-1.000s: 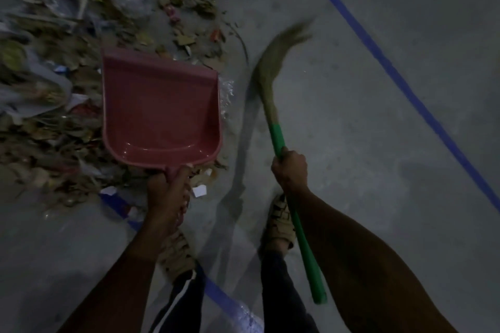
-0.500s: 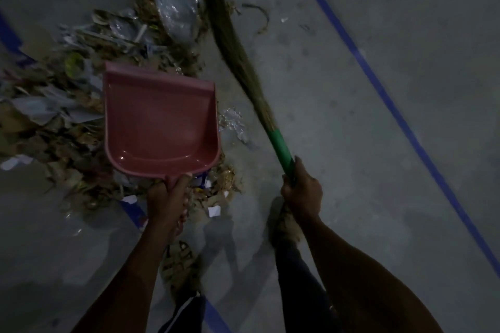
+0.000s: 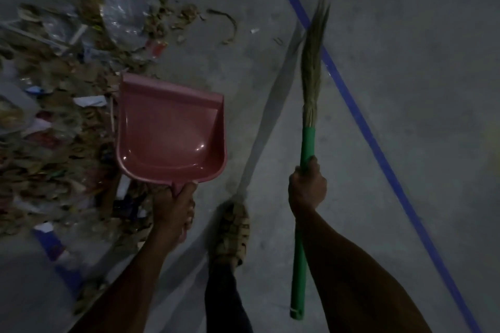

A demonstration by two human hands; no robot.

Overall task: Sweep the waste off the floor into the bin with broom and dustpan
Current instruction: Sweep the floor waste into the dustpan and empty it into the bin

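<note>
A pink dustpan point(image 3: 169, 135) is held low over the floor, its pan bare inside and its mouth facing the litter. My left hand point(image 3: 176, 205) grips its handle. A heap of waste point(image 3: 54, 127), made of dry leaves, paper scraps and clear plastic, spreads across the floor to the left of the pan and beyond it. My right hand point(image 3: 307, 186) grips the green handle of a grass broom point(image 3: 311, 73). The broom points away from me, its bristles off to the right of the pile over the blue line. No bin is in view.
A blue tape line point(image 3: 378, 149) crosses the grey concrete floor diagonally on the right. Another blue strip point(image 3: 54, 249) lies at lower left under scraps. My sandalled foot point(image 3: 234, 232) stands between the two arms. A curled strip of litter point(image 3: 230, 24) lies apart from the heap.
The broom has swung from the pile's far side to the right, away from the waste, and now points upright. The dustpan has stayed in my left hand, shifting slightly right of the heap.
</note>
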